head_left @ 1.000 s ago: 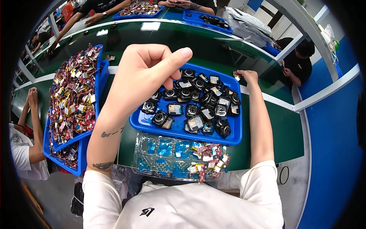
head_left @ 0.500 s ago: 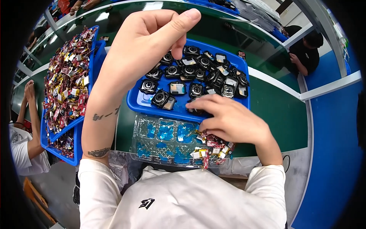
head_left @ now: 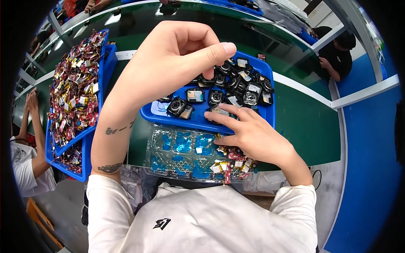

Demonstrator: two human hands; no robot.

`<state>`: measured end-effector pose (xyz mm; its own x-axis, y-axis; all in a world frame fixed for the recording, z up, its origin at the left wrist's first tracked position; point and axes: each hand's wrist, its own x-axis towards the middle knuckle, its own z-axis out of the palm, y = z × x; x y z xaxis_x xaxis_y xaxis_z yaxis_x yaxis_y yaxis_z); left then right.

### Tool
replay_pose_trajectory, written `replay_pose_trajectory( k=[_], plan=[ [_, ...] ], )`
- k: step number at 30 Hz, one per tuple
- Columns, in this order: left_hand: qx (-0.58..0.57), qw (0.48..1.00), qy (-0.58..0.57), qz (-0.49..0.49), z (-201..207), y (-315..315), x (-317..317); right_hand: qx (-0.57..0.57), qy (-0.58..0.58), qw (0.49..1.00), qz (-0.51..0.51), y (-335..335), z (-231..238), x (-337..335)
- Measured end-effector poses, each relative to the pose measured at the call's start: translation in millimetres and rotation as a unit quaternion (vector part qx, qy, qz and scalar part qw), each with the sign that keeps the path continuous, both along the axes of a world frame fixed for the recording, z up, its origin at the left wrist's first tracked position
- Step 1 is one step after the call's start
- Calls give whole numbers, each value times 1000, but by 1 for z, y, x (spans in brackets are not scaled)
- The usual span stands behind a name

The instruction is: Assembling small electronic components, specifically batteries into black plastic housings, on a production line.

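My left hand [head_left: 181, 63] is raised over the far left part of a blue tray [head_left: 168, 119]. Its fingers curl in toward the stretched thumb, and anything between them is hidden. Black smartwatch cases [head_left: 216, 98] lie loosely in the tray, some showing round sensor backs. At the near edge, my right hand [head_left: 257, 137] has its fingers spread, the tips beside a watch case and the thumb lower down. Below sits a clear compartment tray [head_left: 172, 145] with blue film pieces [head_left: 183, 142]. Small red circuit boards with silvery batteries [head_left: 238, 163] are heaped at its right end.
On the left, stacked blue bins [head_left: 85, 156] are piled high with red circuit boards [head_left: 71, 97]. A person in white [head_left: 31, 156] sits beyond them. Another person in black [head_left: 339, 59] is at the far right. White frame bars [head_left: 365, 93] cross the green table's right side.
My left hand has come lower and slightly right, covering more watch cases. My right hand has shifted a little, its fingers now more spread at the tray's near edge.
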<state>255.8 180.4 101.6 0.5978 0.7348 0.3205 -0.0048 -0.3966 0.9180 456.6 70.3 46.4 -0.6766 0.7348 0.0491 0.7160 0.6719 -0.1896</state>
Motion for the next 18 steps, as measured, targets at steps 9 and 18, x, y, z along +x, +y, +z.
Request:
replay_pose_trajectory(
  k=[9,18],
  plan=[
    [-15,1000,11,-18,1,0,-3,-52,65,996,44,11,2,1],
    [71,991,87,-71,1,-3,-4,-231,453,861,-7,26,16,3]
  ],
)
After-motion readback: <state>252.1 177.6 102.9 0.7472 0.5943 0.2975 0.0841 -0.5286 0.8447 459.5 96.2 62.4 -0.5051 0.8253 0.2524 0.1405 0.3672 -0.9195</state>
